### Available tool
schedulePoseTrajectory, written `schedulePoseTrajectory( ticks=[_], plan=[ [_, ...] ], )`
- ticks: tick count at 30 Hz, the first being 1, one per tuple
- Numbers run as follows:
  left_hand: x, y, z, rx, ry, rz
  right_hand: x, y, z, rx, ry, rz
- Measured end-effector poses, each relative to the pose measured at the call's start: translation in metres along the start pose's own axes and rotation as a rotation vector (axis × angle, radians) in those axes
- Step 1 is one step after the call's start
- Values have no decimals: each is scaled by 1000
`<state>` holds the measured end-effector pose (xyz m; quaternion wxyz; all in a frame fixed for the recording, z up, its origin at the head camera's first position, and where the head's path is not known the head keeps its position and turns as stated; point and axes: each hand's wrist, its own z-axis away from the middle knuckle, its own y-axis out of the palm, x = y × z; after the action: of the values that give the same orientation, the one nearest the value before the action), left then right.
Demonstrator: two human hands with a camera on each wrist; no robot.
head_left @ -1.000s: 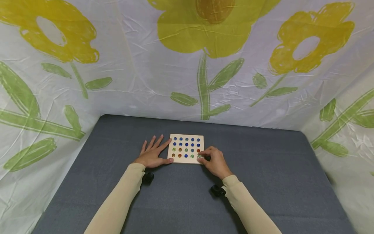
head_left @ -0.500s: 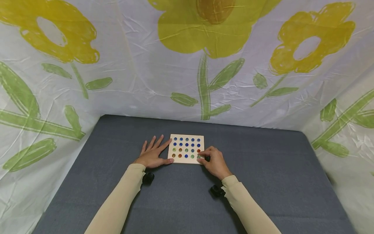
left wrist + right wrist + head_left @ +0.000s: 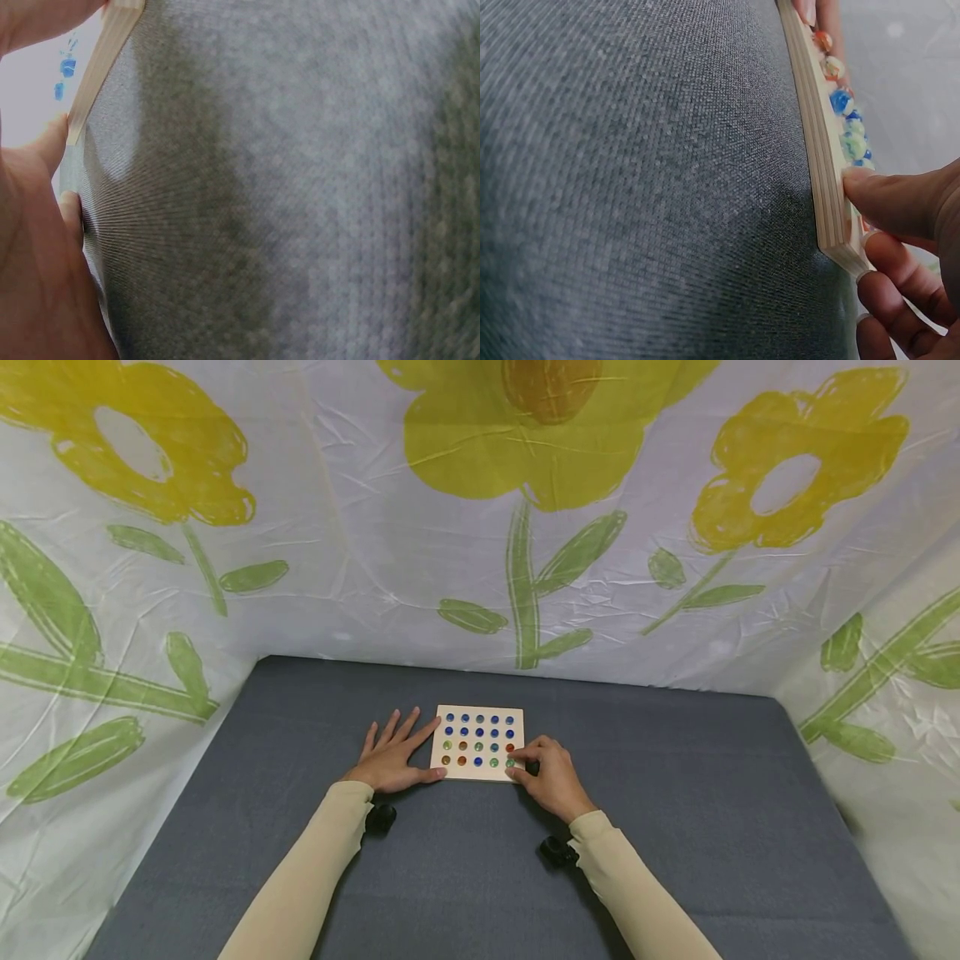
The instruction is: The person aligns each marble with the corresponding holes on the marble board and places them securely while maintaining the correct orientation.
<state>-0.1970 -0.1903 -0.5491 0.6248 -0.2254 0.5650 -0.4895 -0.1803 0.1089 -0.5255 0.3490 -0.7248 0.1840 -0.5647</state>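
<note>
A pale wooden board lies flat on the table, set with rows of glass marbles, the two far rows all blue. At its left edge my left hand rests with fingers spread, the thumb and index finger touching the board. My right hand is at the near right corner, its thumb and index finger pinching a green marble that sits at that corner. In the right wrist view the thumb lies against the top edge of the board, and the pinched marble is hidden by the fingers.
The dark grey cloth table extends around the board. Behind it and at both sides hangs a white curtain painted with yellow flowers. A small black camera sits at each wrist.
</note>
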Motion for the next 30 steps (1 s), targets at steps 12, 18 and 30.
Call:
schedulePoseTrajectory(
  ticks=[12,18,30],
  plan=[
    [1,-2,1,8,-4,-8,0,-1,3,-27,-27,2],
    [0,-6,3,13,-12,-24,-1,-6,3,-37,-33,5],
    [-12,-19,20,-192,58,-51,-18,-34,6,-128,-95,132]
  ],
)
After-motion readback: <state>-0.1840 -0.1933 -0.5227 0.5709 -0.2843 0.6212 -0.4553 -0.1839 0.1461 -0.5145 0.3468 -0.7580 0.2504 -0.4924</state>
